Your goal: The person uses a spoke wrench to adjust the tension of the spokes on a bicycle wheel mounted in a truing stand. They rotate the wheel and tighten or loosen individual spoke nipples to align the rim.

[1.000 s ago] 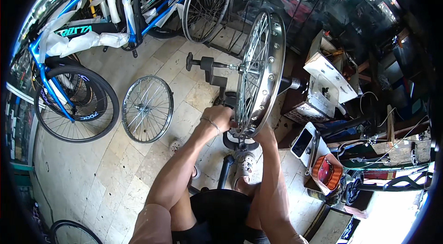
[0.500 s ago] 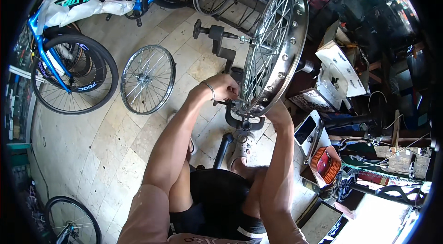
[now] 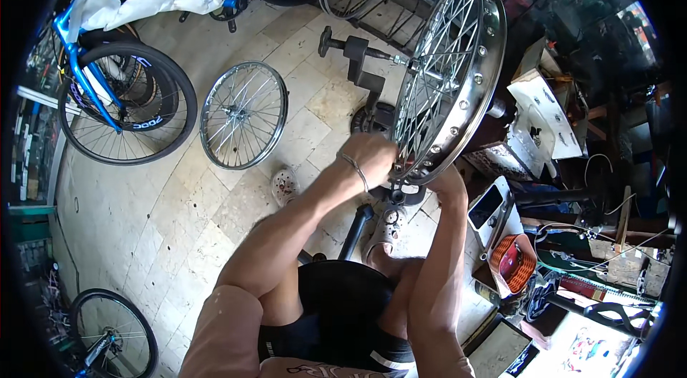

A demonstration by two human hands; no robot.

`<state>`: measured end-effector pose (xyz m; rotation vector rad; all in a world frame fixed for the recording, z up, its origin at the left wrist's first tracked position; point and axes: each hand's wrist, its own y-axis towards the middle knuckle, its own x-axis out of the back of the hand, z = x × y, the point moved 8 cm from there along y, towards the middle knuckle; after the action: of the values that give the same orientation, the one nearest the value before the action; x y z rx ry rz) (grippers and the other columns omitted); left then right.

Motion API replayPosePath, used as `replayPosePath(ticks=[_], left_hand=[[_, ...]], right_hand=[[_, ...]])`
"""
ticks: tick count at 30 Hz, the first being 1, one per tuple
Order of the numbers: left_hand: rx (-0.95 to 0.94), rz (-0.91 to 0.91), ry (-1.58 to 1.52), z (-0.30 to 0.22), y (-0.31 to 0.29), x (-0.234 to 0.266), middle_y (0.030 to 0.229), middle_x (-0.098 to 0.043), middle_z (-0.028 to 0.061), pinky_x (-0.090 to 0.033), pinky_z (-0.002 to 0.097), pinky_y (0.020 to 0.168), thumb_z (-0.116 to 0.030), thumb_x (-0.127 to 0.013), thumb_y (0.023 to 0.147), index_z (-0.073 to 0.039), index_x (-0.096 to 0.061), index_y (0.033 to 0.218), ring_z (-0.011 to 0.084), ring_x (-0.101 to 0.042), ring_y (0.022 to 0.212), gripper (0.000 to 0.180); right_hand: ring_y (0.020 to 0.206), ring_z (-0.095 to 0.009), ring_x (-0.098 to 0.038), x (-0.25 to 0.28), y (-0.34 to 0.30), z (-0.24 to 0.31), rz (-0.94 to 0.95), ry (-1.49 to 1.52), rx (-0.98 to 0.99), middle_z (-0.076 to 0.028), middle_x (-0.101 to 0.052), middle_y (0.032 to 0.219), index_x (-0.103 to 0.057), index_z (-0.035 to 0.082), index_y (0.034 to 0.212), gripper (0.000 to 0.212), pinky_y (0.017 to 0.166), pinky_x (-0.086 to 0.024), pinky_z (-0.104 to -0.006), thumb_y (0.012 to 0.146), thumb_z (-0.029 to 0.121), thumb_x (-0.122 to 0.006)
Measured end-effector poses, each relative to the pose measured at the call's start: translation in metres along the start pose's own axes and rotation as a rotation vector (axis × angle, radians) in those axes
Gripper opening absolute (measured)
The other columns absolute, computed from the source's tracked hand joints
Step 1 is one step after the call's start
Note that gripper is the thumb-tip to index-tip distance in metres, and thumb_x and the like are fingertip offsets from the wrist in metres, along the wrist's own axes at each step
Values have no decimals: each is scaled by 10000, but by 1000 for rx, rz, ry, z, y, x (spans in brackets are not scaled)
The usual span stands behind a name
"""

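A bare bicycle wheel [image 3: 479, 80] with a shiny metal rim and many spokes stands upright in front of me. It is held at its axle in a dark truing stand [image 3: 356, 49] with a threaded screw. At the rim's lower left, my left hand [image 3: 373, 160] has its fingers closed against the spokes near the rim; what is between them is hidden. My right hand [image 3: 445, 183] is at the rim's lower right, with its fingers hidden behind the rim.
Another spoked wheel [image 3: 235, 113] lies on the tiled floor, left of centre. Beyond it stands a blue bicycle [image 3: 91, 95] with wrapped tubes. To my right are a phone [image 3: 486, 205], an orange basket [image 3: 528, 265] and a white drawer box [image 3: 540, 117].
The whole view has shifted, so most things sit further right. My left hand has turned over more, its back now upward, and stays at the wheel's lower rim. My right hand remains behind it.
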<state>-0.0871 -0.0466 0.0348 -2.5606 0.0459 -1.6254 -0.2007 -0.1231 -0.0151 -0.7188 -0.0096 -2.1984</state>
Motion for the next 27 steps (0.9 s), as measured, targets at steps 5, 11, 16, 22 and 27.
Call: replayPosePath(ticks=[5,11,16,22,27], left_hand=[[-60,79,-240,38,15,7,716,-638,120,-448,340,598,-124,-660,733,-131,-687,853,235,-611,656,123],[-171,281,-574,55,39,-39,700,-653,51,-440,279,581,-115,-693,737,-56,-675,866,113,-570,618,143],[-151,253,-695,51,46,-54,755,-682,61,-483,259,618,-25,-676,735,-40,-682,891,106,-612,672,156],[-144,281,-921,53,47,-63,789,-689,47,-514,253,665,95,-627,723,-32,-688,873,106,-629,715,206],[-130,226,-247,19,39,-28,737,-664,96,-523,302,632,24,-563,782,-24,-660,784,182,-646,693,108]], right_hand=[[730,-114,-578,-6,-8,32,-17,371,-86,-21,-648,828,-675,32,897,247,655,-462,-261,663,86,-735],[698,-133,-586,2,-7,27,-25,309,-55,-41,-651,777,-690,16,857,202,642,-469,-271,677,101,-723],[734,-137,-597,0,-4,1,-3,204,-130,-49,-643,784,-661,12,823,161,683,-467,-269,691,90,-708],[768,-156,-605,-6,-8,6,24,327,-32,-66,-637,833,-616,8,851,189,718,-474,-270,690,55,-702],[770,-140,-595,5,-7,8,-9,54,47,-56,-635,824,-622,-6,879,236,712,-471,-266,659,9,-705]])
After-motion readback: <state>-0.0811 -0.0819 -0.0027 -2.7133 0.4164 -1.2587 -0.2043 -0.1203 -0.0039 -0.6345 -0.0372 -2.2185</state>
